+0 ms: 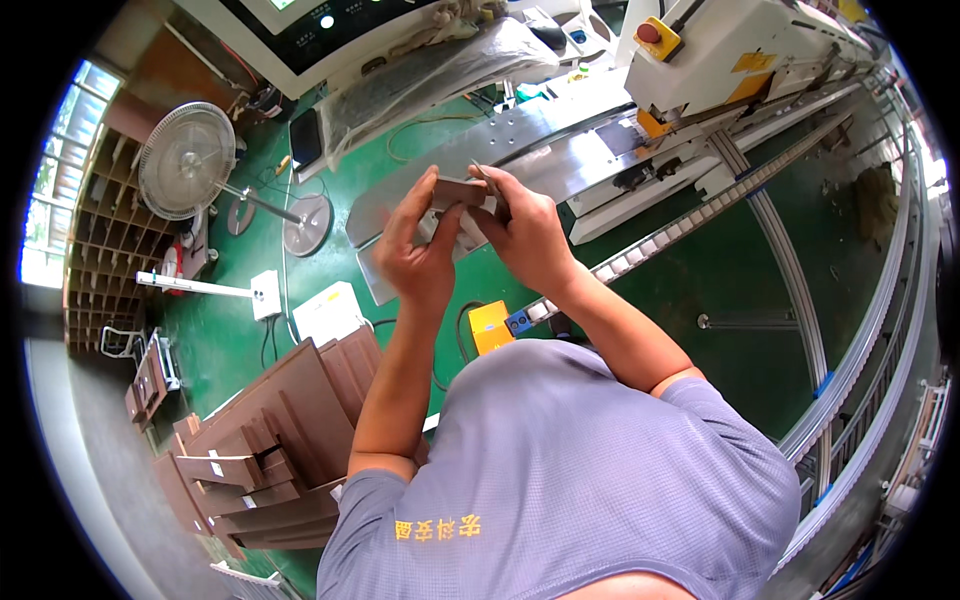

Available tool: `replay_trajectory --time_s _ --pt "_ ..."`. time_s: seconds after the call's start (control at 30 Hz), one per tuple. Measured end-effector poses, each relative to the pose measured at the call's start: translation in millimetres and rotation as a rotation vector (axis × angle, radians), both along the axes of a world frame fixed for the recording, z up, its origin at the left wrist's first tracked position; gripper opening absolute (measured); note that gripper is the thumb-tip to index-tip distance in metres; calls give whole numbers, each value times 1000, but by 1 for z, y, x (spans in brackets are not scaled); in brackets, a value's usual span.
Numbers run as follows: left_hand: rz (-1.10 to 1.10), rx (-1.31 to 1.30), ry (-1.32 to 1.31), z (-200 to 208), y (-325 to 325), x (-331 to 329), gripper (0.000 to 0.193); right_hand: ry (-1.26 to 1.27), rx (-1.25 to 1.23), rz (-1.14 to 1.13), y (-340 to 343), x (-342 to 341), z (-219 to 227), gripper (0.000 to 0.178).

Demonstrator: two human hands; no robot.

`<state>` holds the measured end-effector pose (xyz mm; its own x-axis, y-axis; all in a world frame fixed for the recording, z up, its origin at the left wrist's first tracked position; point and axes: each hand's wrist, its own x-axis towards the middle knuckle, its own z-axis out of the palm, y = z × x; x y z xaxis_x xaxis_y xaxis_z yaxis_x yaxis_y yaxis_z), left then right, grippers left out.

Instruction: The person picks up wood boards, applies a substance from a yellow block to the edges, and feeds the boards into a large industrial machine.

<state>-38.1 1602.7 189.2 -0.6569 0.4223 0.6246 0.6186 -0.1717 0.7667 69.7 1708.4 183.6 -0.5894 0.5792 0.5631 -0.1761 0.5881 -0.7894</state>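
Note:
In front of my chest, over the steel machine table (385, 212), both hands hold a small brown flat piece (458, 190). My left hand (418, 255) grips its left end, with fingers and thumb closed on it. Closed at the other end is my right hand (527, 228). Between its fingertips is a thin, dark, pointed tool (482, 172), touching or very near the piece's edge. The tool's exact kind is too small to make out.
A white machine head with a red button (649, 33) stands at the far right, beside a long rail (680, 225). At the left are a standing fan (187, 160) and stacked brown panels (275, 420). Clear plastic sheeting (430, 85) lies beyond my hands.

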Motion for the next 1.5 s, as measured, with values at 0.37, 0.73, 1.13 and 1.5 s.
replay_trajectory --time_s 0.37,0.73,1.13,1.5 --pt "-174 -118 99 -25 -5 -6 69 -85 -205 -41 -8 13 2 31" --pt "-33 -412 302 -71 -87 -38 66 428 -1009 -95 82 62 -26 12" --pt "-364 114 -160 -6 -98 -43 61 489 -1643 111 112 34 -140 15" --pt "8 -129 279 35 -21 -31 46 -42 -1292 -134 34 -1 -120 36"
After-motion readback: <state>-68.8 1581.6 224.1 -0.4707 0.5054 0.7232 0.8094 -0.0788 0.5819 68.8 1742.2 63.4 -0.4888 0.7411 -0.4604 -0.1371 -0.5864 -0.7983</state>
